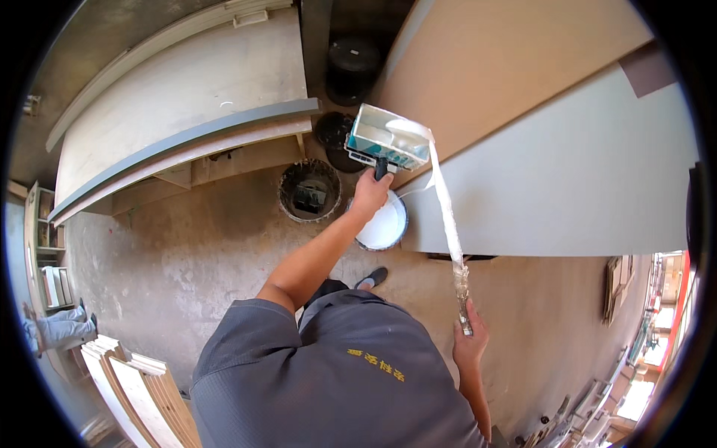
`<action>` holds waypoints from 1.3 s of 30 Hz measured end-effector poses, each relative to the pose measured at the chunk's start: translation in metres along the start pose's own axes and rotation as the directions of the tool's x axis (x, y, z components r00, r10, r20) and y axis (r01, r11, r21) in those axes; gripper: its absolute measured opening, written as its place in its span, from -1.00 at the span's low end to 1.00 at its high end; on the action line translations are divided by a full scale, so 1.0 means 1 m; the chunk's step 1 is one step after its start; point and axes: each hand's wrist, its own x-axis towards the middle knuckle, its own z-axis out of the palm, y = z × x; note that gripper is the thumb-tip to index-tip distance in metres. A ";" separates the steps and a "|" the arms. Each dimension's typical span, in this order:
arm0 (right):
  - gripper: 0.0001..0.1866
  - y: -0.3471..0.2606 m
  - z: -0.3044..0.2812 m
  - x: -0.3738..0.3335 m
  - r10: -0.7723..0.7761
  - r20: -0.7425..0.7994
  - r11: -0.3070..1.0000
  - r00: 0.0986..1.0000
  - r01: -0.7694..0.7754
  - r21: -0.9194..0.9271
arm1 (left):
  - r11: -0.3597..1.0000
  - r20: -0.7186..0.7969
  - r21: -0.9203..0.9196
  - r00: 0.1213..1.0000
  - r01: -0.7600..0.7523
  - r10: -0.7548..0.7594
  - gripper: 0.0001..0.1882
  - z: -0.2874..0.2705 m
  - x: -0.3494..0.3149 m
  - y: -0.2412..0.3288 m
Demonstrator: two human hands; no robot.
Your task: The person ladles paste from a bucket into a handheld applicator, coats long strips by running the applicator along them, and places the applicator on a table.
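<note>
The largest expanse is formed by the concrete floor point(187, 276). Its right side is covered by a pale grey panel point(553, 179) and a tan board point(508, 60), met along a slanting edge. The upper left is filled by a bench, whose worktop point(187, 97) is edged in grey along its near side. Below the worktop's near right corner, a crusted dark bucket point(310, 172) is seen, with a dark object left inside. Beside it, near the lower left corner of the pale panel, a pail point(382, 226) of white fluid is placed.

An open, box-shaped applicator point(373, 128) is held tilted above the floor, between the worktop's near right corner and the tan board's left edge. A stick point(447, 216), white-coated above and crusted below, is held with its far end over the applicator's right end, where thick white paste point(409, 130) is gathered. The applicator's black handle point(382, 169) is gripped by the left hand point(370, 196); the stick's lower end is grasped by the right hand point(470, 342). A thin white strand point(414, 190) is trailed toward the pail.

By judgement, the applicator is being loaded. Next, scraping of the stick against the applicator's rim seems called for, with the applicator kept steady and drips caught over the pail.
</note>
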 end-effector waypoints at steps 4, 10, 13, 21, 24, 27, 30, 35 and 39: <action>-0.41 -0.001 0.009 0.001 -0.010 0.004 0.996 1.000 0.010 0.087 | 0.996 -0.005 -0.084 1.000 0.001 -0.001 -0.72 0.004 0.000 0.003; -0.39 0.002 0.023 0.004 0.005 0.070 0.999 0.998 -0.007 0.033 | 0.985 -0.054 -0.174 0.998 -0.003 -0.007 -0.71 0.008 0.006 0.011; -0.38 -0.001 0.026 0.007 -0.088 0.068 0.996 0.994 0.088 -0.002 | 0.973 -0.067 -0.230 0.998 0.000 -0.016 -0.71 0.004 0.015 0.013; -0.38 -0.003 0.003 0.008 -0.031 0.060 0.991 0.998 0.023 0.135 | 0.985 -0.159 -0.172 0.987 -0.023 -0.005 -0.72 -0.019 0.038 0.010; -0.37 0.009 0.000 0.003 -0.002 0.092 0.991 0.996 -0.011 0.134 | 0.987 -0.117 -0.162 0.993 -0.013 -0.006 -0.71 -0.030 0.036 0.005; -0.35 0.018 0.004 0.003 0.015 0.129 0.990 0.992 -0.033 0.137 | 0.983 -0.125 -0.179 0.991 0.032 -0.055 -0.69 -0.037 0.039 0.013; -0.33 0.033 0.014 -0.001 0.058 0.121 0.971 0.991 -0.085 0.225 | 0.983 -0.048 -0.177 0.997 0.057 -0.066 -0.67 -0.048 0.043 0.018; -0.27 0.034 0.014 0.002 0.211 0.369 0.542 0.905 -0.423 0.726 | 0.973 -0.031 -0.215 0.996 0.080 -0.088 -0.69 -0.064 0.036 0.037; -0.20 0.037 0.015 0.007 0.145 0.600 0.096 0.786 -0.615 0.783 | 0.977 -0.020 -0.206 0.998 0.052 -0.057 -0.68 -0.086 0.027 0.044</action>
